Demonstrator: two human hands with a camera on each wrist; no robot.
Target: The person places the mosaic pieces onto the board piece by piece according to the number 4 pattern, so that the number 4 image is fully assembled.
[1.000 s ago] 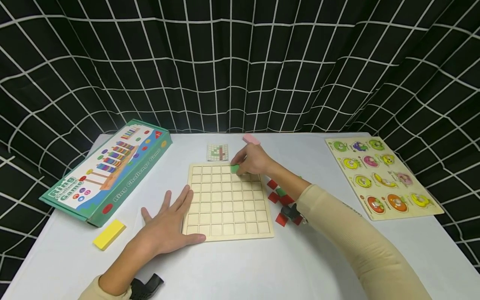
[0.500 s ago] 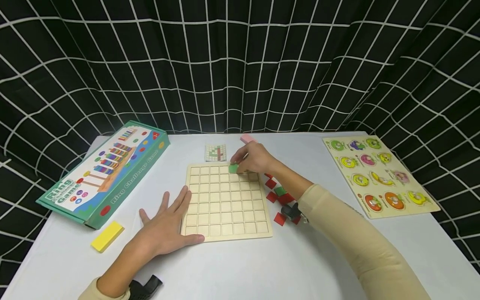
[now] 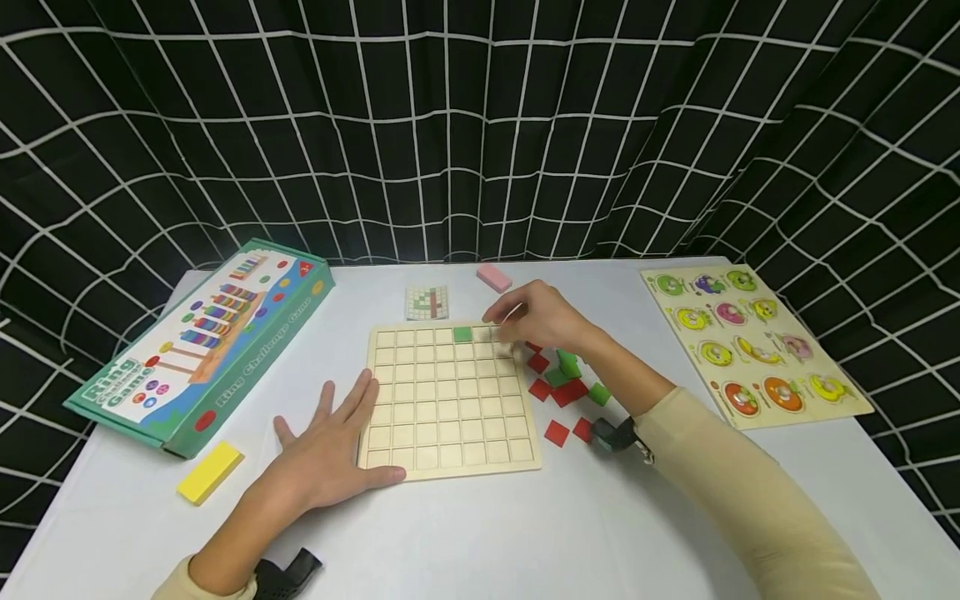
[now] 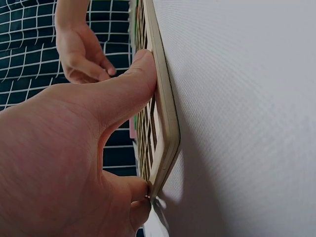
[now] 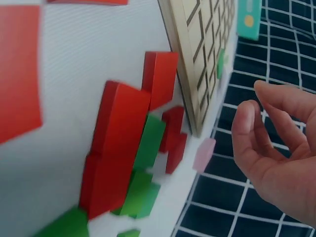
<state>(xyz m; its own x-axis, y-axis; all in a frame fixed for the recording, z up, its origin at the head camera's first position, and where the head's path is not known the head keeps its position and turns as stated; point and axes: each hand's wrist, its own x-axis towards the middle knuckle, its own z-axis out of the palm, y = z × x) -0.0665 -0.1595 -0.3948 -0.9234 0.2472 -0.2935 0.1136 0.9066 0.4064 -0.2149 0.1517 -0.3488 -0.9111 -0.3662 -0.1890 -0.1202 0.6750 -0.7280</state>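
Fingers (image 3: 504, 312) loosely curled, near flat green square tile (image 3: 462, 334), gridded wooden board (image 3: 450, 402)

The right hand (image 3: 543, 321) has let go of the green tile (image 3: 462, 334), which now lies alone in a cell of the far row of the wooden grid board (image 3: 448, 400). The hand has drawn back to the right, off the tile, fingers loosely curled, over the board's far right corner, above the loose red and green tiles (image 3: 564, 387).
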